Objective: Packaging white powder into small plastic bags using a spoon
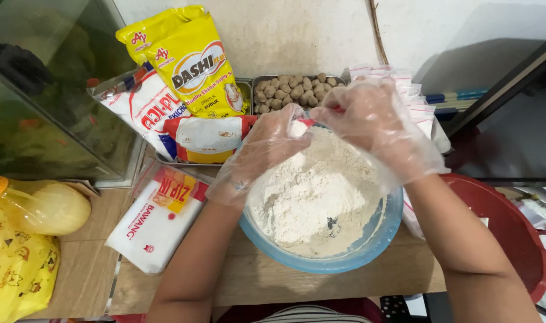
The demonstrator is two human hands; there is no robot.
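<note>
Blue bowl of white flour on wooden counter; gloved left hand and right hand above its far rim, fingertips together pinching a small red-and-white packet; tray of meatballs behind

There's the light-blue bowl, sitting upright on the wooden desk, heaped with pale, lumpy flour (a few dark specks in it). At its far rim, a small red-and-white sachet is pinched above the pile, mostly hidden.
</note>
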